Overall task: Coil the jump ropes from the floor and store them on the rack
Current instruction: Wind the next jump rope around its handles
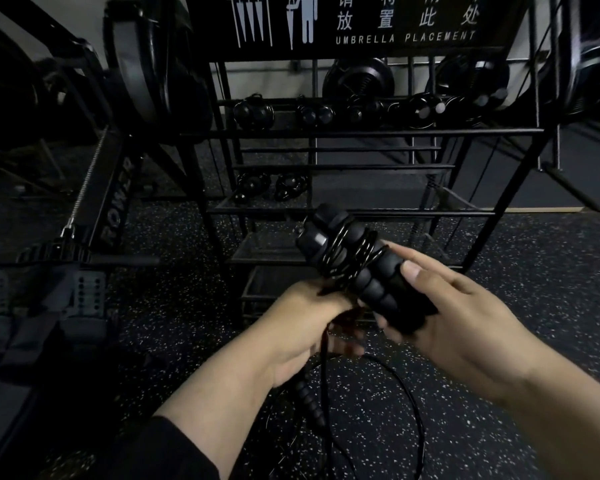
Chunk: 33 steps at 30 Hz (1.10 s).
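Note:
My right hand (461, 320) grips the two black ribbed handles (347, 258) of a jump rope, held side by side and pointing up-left. Several turns of thin black cord (352, 249) are wound round the handles. My left hand (312, 327) pinches the loose cord just below the handles; its fingers are blurred. The rest of the cord (409, 393) hangs down in a loop to the floor. Another ribbed handle (310, 400) lies on the floor under my left wrist. The black metal rack (361, 133) stands straight ahead, with coiled ropes (253, 112) on its upper and middle shelves.
A sign reading "UMBRELLA PLACEMENT" (406, 36) tops the rack. A rowing machine (115, 202) stands to the left, its footplates (84, 289) near the floor. Black speckled rubber flooring (534, 271) spreads to the right. Weight plates (359, 77) sit behind the rack.

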{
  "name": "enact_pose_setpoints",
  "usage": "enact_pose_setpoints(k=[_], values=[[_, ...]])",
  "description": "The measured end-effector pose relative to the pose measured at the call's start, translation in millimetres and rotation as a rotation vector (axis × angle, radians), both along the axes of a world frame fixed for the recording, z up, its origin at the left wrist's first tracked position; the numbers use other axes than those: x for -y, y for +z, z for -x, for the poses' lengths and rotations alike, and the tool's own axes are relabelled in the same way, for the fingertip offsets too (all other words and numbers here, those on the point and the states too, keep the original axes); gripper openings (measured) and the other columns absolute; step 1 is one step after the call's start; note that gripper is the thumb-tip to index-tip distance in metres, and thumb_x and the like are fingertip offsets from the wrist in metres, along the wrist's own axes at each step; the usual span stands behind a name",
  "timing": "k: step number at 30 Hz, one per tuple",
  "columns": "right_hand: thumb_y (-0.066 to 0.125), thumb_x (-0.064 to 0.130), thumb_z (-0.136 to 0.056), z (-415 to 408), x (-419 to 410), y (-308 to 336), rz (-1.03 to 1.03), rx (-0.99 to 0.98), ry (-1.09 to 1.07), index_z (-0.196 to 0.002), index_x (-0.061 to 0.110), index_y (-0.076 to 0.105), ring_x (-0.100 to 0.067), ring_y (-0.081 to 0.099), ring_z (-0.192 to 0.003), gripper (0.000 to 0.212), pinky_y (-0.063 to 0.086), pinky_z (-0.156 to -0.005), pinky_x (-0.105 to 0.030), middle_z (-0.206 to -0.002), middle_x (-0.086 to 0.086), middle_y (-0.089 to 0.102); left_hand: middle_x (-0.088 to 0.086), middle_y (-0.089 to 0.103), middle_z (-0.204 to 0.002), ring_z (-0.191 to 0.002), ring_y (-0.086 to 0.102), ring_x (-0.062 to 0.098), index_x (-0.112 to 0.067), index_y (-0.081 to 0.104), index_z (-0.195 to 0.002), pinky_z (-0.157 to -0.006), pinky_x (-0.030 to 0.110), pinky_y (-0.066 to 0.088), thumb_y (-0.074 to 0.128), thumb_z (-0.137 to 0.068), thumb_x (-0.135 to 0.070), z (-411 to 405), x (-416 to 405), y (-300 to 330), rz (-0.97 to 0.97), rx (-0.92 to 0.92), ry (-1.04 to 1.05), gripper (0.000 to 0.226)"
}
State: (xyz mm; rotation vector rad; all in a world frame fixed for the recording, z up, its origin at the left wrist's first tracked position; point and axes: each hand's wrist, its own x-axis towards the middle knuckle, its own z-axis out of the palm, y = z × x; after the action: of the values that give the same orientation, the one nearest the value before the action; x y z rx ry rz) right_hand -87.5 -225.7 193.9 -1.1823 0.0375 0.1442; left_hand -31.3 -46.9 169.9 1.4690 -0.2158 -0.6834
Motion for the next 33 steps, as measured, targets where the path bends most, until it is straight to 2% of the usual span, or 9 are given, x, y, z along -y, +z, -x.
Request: enact_pose_setpoints(k=[3, 6, 9, 12, 14, 18, 21, 25, 33], values=[[0.055, 0.027, -0.091, -2.3, 0.2, -1.2, 0.006, -0.042, -0.073, -0.124, 0.021, 0.072, -0.029, 0.058, -0.082, 0.038, 0.039, -0.068, -0.039, -0.113, -0.015, 0.075, 0.03, 0.065, -0.124, -0.06, 0.059, 0.02, 0.0, 0.064, -0.119, -0.046, 0.026, 0.049, 0.052, -0.105, -0.019, -0.8, 3.0, -6.4, 0.01, -0.163, 0.028, 0.027], [0.054, 0.03, -0.092, -3.5, 1.3, -2.5, 0.002, -0.06, -0.1, -0.126, 0.018, 0.07, -0.03, 0.057, -0.086, 0.039, 0.04, -0.07, -0.039, -0.115, -0.017, 0.074, 0.032, 0.062, -0.127, -0.041, 0.039, 0.008, 0.003, 0.058, -0.125, -0.034, 0.019, 0.024, 0.052, -0.105, -0.028, -0.7, 1.2, -5.7, -0.09, -0.099, 0.0, 0.037], [0.052, 0.031, -0.093, -3.8, 3.8, -3.7, -0.013, -0.031, -0.111, -0.125, 0.017, 0.071, -0.028, 0.056, -0.087, 0.04, 0.041, -0.072, -0.039, -0.115, -0.016, 0.074, 0.026, 0.074, -0.101, -0.039, 0.03, 0.01, -0.007, 0.063, -0.119, -0.037, 0.021, 0.023, 0.043, -0.106, -0.048, -5.0, -1.4, -1.0, -0.307, 0.066, -0.052, 0.047], [0.046, 0.029, -0.099, -4.7, 5.0, -1.4, -0.041, 0.009, -0.119, -0.119, 0.02, 0.075, -0.027, 0.058, -0.093, 0.036, 0.039, -0.078, -0.041, -0.118, -0.014, 0.073, 0.003, 0.075, -0.067, -0.045, 0.05, 0.009, -0.014, 0.065, -0.103, -0.054, 0.03, 0.042, 0.037, -0.105, -0.056, -8.4, -1.8, 1.1, -0.662, 0.439, -0.037, 0.05], [0.04, 0.028, -0.105, -5.9, 6.8, 0.1, -0.028, 0.013, -0.15, -0.111, 0.022, 0.079, -0.03, 0.053, -0.09, 0.039, 0.038, -0.079, -0.042, -0.111, -0.014, 0.073, -0.004, 0.062, -0.054, -0.043, 0.046, 0.005, -0.009, 0.065, -0.092, -0.056, 0.029, 0.042, 0.039, -0.105, -0.052, -8.0, -3.0, -0.8, -0.59, 0.484, 0.012, 0.052], [0.035, 0.025, -0.109, -6.4, 9.3, 0.6, 0.004, 0.048, -0.192, -0.115, 0.017, 0.076, -0.027, 0.057, -0.089, 0.043, 0.039, -0.082, -0.043, -0.112, -0.013, 0.073, -0.007, 0.037, -0.057, -0.046, 0.027, 0.008, -0.009, 0.067, -0.1, -0.045, 0.023, 0.024, 0.043, -0.108, -0.041, -4.5, -2.6, -0.1, -0.177, 0.131, 0.037, 0.041], [0.036, 0.022, -0.108, -6.1, 8.3, 2.1, -0.009, 0.067, -0.201, -0.124, 0.008, 0.067, -0.025, 0.063, -0.092, 0.038, 0.045, -0.08, -0.04, -0.118, -0.013, 0.074, -0.003, 0.039, -0.06, -0.047, 0.025, 0.009, -0.012, 0.061, -0.108, -0.045, 0.025, 0.022, 0.045, -0.108, -0.035, -4.2, -0.7, -1.3, -0.014, 0.001, 0.076, 0.028], [0.04, 0.023, -0.105, -7.8, 10.4, 3.1, -0.058, 0.042, -0.225, -0.124, 0.001, 0.064, -0.03, 0.066, -0.092, 0.038, 0.047, -0.075, -0.041, -0.121, -0.02, 0.072, -0.001, 0.043, -0.06, -0.047, 0.03, 0.01, -0.038, 0.059, -0.125, -0.046, 0.027, 0.025, 0.048, -0.107, -0.025, -5.4, -0.5, -3.9, -0.098, 0.106, 0.105, 0.025], [0.036, 0.023, -0.108, -7.4, 6.9, 5.1, -0.096, 0.055, -0.213, -0.122, 0.004, 0.064, -0.025, 0.067, -0.089, 0.036, 0.048, -0.07, -0.035, -0.115, -0.014, 0.074, -0.002, 0.072, -0.078, -0.065, 0.064, 0.016, -0.017, 0.074, -0.086, -0.058, 0.031, 0.047, 0.059, -0.099, -0.024, -10.9, -2.1, -8.1, -0.334, 0.217, 0.15, 0.021]])
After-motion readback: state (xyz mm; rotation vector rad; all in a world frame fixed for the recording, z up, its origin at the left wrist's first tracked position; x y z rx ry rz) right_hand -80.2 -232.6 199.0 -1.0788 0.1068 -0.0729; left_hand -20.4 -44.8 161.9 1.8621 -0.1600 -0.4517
